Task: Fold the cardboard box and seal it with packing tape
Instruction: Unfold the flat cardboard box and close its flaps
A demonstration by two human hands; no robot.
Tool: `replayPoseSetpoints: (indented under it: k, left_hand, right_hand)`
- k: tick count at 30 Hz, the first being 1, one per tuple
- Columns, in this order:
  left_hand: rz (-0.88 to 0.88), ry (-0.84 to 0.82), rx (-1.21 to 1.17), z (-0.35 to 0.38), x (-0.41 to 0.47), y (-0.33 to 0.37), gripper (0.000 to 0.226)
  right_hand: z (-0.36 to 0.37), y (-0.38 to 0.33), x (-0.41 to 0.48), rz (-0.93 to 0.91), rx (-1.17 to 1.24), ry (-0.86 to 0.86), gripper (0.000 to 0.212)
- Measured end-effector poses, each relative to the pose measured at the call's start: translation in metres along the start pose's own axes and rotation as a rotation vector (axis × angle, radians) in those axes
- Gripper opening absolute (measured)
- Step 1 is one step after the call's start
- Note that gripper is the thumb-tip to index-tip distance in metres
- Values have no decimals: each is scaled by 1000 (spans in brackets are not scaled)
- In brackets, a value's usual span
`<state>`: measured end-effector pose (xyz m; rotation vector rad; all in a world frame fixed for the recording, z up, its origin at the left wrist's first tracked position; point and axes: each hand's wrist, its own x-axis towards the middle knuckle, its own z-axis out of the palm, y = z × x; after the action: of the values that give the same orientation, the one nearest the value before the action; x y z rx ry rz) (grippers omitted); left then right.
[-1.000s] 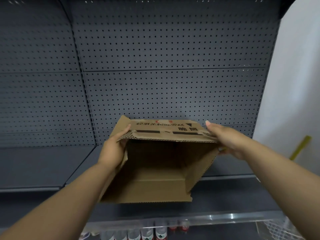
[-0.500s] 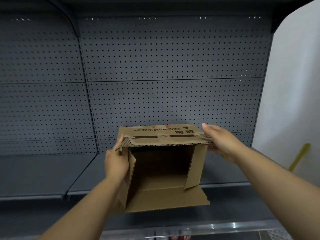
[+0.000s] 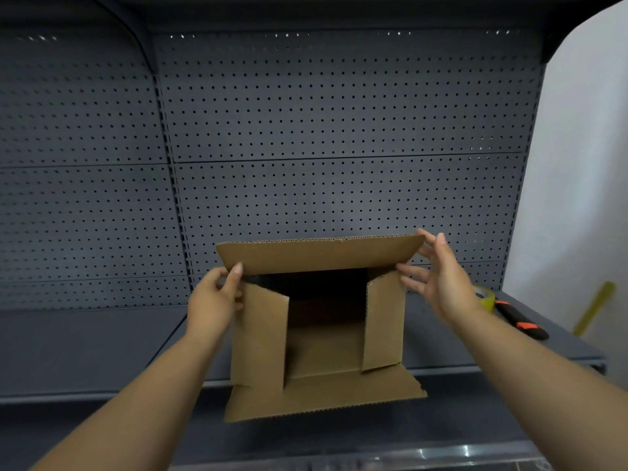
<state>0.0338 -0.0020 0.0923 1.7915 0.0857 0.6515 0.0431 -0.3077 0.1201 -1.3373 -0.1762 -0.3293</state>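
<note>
Brown cardboard box sits on the grey shelf, open end toward the camera; left hand pinches its top flap, right hand, fingers spread, touches the flap's corner

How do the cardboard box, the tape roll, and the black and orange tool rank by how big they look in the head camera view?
1. cardboard box, by far the largest.
2. black and orange tool on the shelf.
3. tape roll, smallest, though the right hand hides part of it, so its rank against the tool is unsure.
</note>
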Motion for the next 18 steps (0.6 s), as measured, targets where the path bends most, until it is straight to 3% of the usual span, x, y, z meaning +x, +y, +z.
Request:
replayPoseSetpoints:
  k: [7,11,12,15,18]
  left_hand:
    - [-62,-10,-154,0,10,-7,23]
    - [-68,-35,-155,-1,9,-14,21]
    - [-65,-41,-163,-1,10,-15,20]
    - [-54,-70,-176,-4,12,-15,18]
    - [-53,-99,-216,-8,15,-15,14]
  right_hand:
    - [5,12,8,12,107,61,38]
    - [9,16,7,37,82,63,81]
    - [10,16,7,37,71,60,81]
    - [11,16,10,34,68,59,37]
    - [11,17,14,35,118,41,24]
